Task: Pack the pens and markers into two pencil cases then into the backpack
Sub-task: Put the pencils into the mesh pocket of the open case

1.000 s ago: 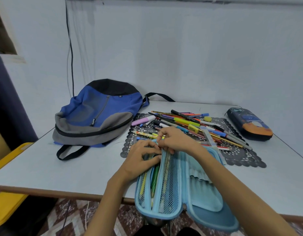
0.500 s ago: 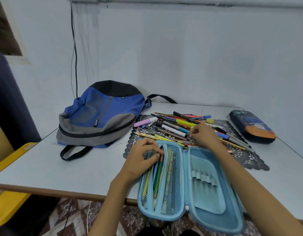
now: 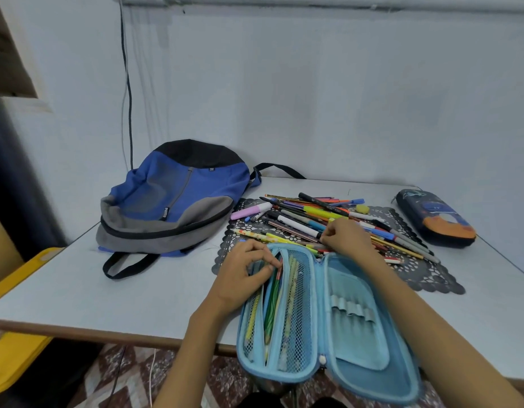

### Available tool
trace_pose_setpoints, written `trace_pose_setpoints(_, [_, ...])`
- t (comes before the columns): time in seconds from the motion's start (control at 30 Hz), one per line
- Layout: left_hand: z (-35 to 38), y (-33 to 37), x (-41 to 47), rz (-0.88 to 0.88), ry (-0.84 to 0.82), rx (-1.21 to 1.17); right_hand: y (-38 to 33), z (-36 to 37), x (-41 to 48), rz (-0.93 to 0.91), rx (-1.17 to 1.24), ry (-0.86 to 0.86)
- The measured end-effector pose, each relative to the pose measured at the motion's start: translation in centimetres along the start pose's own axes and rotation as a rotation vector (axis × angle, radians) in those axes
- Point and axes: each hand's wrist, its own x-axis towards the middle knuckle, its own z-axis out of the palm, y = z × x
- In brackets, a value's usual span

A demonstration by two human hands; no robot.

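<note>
Showing two pencil cases (image 3: 352, 319) (image 3: 434, 219) and one backpack (image 3: 172, 198)

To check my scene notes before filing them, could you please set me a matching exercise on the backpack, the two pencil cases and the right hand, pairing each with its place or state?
Things:
1. backpack
2. light blue pencil case
3. dark pencil case
4. right hand

Places or states:
A. closed, at the right side of the table
B. fingers down on the loose pens on the mat
C. lying on the table, left of the mat
D. spread open at the near table edge

Pairs: 1-C; 2-D; 3-A; 4-B.
</note>
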Motion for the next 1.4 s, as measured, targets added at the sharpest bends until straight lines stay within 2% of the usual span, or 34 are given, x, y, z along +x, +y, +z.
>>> trace_pose_setpoints(0.13, [0.0,0.1,-0.1,-0.012,-0.001,-0.007,0.3,0.2,0.1,-0.034,0.106,0.046])
trace_pose_setpoints(0.33, [0.0,0.0,0.0,-0.006,0.007,0.024,-1.8,-2.2,-0.6,-0.144,0.644,0.26])
trace_pose_setpoints(0.5, [0.0,0.1,0.0,-0.016,0.03,0.047,-4.7,-4.6,-1.4,-0.278,0.893,0.476])
trace_pose_setpoints(0.63, [-0.1,0.0,0.1,-0.022,0.03,0.063,-7.6,-5.8,-2.2,-0.338,1.04,0.462])
trace_pose_setpoints(0.8, [-0.1,0.1,0.1,-0.018,0.033,0.097,-9.6,-6.1,-3.0,-0.424,1.025,0.474])
trace_pose_setpoints(1.0, [-0.2,0.1,0.1,-0.017,0.041,0.105,-9.8,-6.1,-2.6,-0.39,1.02,0.536])
trace_pose_setpoints(1.4, [-0.1,0.0,0.2,-0.012,0.042,0.111,-10.1,-3.2,-2.5,-0.388,0.774,0.089])
